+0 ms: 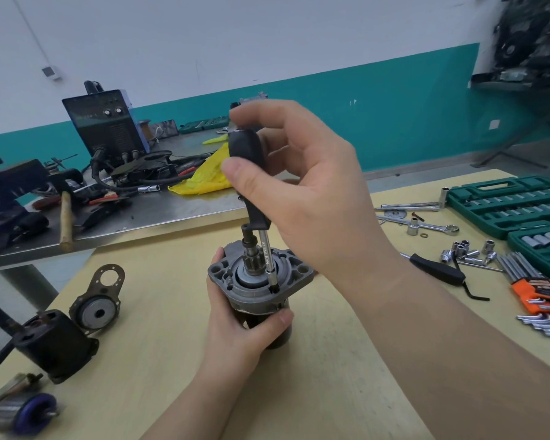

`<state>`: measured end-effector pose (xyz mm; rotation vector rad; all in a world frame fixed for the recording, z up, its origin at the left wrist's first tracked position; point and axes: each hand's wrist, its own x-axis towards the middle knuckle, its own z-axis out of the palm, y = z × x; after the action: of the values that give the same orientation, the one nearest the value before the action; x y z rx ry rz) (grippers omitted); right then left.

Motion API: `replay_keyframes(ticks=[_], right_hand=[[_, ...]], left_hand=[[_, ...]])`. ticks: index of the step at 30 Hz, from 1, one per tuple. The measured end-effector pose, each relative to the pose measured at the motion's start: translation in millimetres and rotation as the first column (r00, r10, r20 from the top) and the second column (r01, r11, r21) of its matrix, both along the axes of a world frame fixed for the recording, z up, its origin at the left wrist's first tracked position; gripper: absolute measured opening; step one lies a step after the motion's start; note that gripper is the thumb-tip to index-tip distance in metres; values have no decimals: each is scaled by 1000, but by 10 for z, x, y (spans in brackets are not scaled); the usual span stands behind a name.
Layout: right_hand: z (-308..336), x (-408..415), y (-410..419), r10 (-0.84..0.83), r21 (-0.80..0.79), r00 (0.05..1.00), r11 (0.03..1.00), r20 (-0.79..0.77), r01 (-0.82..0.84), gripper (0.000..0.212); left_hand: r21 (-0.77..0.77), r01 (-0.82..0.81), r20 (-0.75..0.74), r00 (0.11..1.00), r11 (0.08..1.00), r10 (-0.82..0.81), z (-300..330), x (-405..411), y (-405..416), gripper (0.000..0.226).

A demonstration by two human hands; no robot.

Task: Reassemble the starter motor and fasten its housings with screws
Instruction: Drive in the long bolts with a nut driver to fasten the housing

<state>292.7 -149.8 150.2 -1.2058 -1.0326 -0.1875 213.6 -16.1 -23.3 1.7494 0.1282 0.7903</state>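
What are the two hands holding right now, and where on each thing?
The right hand grips the screwdriver by its black handle. The left hand holds the starter motor around its body, below the flange.

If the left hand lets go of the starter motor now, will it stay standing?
Probably not reliably. The starter motor stands on end, its wide flange on top, so it looks top-heavy. The screwdriver in the right hand bears off-centre on it. Likely heavy, being metal.
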Motion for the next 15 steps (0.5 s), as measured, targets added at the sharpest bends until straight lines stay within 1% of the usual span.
replay_keyframes(ticks=[1,4,6,8,12,15], right_hand=[[2,0,3,-2,6,1000,1000,-7,2,26],[-4,6,19,66,39,996,997,-60,-64,20],[-18,13,32,91,40,993,995,-71,-88,20],[-24,16,30,85,31,995,996,-54,-83,20],[-12,0,20,9,3,1000,1000,-9,-9,25],[-14,-1,19,74,44,996,996,-54,-72,21]], left_hand=[[-1,-1,1,1000,1000,1,3,-1,-1,117],[3,-4,2,1000,1000,4,7,-3,2,117],[5,-3,2,1000,1000,3,2,-6,6,117],[8,-2,-3,1000,1000,2,-8,-4,8,118],[-7,0,-5,1000,1000,-1,-18,2,6,117],[-8,3,3,1000,1000,-3,-14,14,6,117]])
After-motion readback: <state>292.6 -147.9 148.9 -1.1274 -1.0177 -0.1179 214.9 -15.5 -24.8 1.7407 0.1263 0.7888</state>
